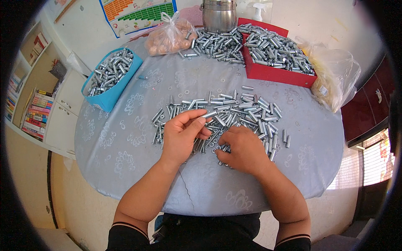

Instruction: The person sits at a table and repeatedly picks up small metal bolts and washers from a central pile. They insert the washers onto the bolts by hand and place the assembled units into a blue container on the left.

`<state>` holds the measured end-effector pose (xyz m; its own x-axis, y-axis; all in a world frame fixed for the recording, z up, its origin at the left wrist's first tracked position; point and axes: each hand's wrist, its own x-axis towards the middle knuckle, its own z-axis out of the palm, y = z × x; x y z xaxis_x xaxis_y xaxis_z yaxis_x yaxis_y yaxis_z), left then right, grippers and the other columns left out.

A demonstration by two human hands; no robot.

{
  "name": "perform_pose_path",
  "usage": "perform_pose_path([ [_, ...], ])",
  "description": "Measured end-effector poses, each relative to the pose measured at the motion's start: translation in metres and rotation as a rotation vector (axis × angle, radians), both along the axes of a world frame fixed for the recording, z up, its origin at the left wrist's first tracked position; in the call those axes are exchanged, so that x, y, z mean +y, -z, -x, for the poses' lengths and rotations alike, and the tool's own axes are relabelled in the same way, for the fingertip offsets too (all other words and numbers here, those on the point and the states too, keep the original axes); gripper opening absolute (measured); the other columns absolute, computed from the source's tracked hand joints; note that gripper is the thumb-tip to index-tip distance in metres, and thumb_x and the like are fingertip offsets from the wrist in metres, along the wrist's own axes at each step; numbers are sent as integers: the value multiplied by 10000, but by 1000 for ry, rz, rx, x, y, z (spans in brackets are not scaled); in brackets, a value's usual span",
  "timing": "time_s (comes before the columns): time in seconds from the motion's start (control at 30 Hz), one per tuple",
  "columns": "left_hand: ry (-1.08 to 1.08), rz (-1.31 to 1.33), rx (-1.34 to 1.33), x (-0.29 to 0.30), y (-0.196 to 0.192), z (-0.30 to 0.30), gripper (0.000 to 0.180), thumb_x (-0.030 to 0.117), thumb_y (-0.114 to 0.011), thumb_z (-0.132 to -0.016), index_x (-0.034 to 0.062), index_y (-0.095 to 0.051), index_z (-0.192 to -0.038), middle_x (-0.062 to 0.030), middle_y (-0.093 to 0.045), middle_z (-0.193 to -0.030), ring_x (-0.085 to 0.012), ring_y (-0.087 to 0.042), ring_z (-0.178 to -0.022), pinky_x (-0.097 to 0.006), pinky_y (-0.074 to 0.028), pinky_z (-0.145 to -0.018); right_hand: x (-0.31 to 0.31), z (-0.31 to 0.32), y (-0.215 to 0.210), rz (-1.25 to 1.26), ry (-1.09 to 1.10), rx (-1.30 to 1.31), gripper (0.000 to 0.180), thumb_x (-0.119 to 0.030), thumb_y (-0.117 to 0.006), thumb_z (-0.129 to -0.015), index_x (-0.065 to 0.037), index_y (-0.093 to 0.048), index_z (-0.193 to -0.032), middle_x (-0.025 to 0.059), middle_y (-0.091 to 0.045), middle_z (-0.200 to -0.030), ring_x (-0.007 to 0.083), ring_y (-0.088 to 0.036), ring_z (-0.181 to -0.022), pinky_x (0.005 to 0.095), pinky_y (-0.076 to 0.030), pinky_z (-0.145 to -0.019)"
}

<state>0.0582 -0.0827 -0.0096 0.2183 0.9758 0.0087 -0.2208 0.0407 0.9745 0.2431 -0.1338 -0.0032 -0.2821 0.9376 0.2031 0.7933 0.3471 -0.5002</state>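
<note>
A shiny metal expansion-bolt sleeve [210, 113] is pinched between the thumb and fingers of my left hand [184, 131], held just above the middle of a loose pile of metal sleeves and bolts [251, 111]. My right hand [245, 150] is low over the near side of this pile. Its fingers bend downward, and the thumb stands apart from them with small metal parts showing in the gap. The tips of its other fingers are hidden. Washers [214, 150] lie between the two hands among the bolts.
A blue bin [136, 62] full of bolts stands at the left, a red box [276, 74] heaped with more at the back right. Farther back are another bolt heap [213, 46], a bag of round brown things [167, 39], a steel pot [219, 16] and a plastic bag [335, 79].
</note>
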Motion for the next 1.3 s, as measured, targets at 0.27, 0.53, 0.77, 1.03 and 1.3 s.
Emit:
perform_pose_path([
  [0.27, -3, 5, 13, 1, 0, -1, 239, 53, -589, -925, -28, -629, -1146, -131, -700, -993, -141, -664, -718, -280, -580, -640, 1, 7, -1, 24, 25, -46, 195, -254, -704, -707, -63, -667, -724, 117, -602, -800, 309, -596, -819, 420, -491, -756],
  [0.53, 4, 15, -5, 0, -2, -1, 240, 54, -596, -922, -26, -632, -1145, -131, -700, -995, -139, -660, -716, -281, -579, -640, -3, 7, -2, -23, 2, -36, 189, -242, -727, -690, -71, -663, -739, 113, -593, -823, 302, -589, -842, 406, -484, -777],
  [0.77, 7, 13, -18, 0, -1, -1, 238, 55, -598, -920, -28, -633, -1140, -131, -699, -995, -141, -661, -724, -283, -581, -647, -3, 10, -3, -46, 9, -83, 152, -203, -693, -688, -69, -658, -750, 111, -586, -825, 302, -579, -836, 415, -480, -773],
  [1.03, 23, -3, -5, -2, 0, 0, 236, 51, -597, -922, -30, -632, -1141, -124, -699, -993, -140, -662, -725, -275, -583, -645, -2, 8, 0, -71, -39, 57, 134, -123, -656, -726, -55, -654, -841, 120, -626, -843, 332, -601, -839, 426, -488, -762],
  [1.3, 118, -11, 48, -3, -2, -2, 243, 52, -588, -935, -31, -626, -1159, -119, -698, -993, -154, -675, -744, -284, -589, -655, 13, -11, -4, 105, 355, 889, 141, -34, -702, -847, -10, -650, -976, 19, -656, -882, 83, -585, -765, 229, -482, -680],
])
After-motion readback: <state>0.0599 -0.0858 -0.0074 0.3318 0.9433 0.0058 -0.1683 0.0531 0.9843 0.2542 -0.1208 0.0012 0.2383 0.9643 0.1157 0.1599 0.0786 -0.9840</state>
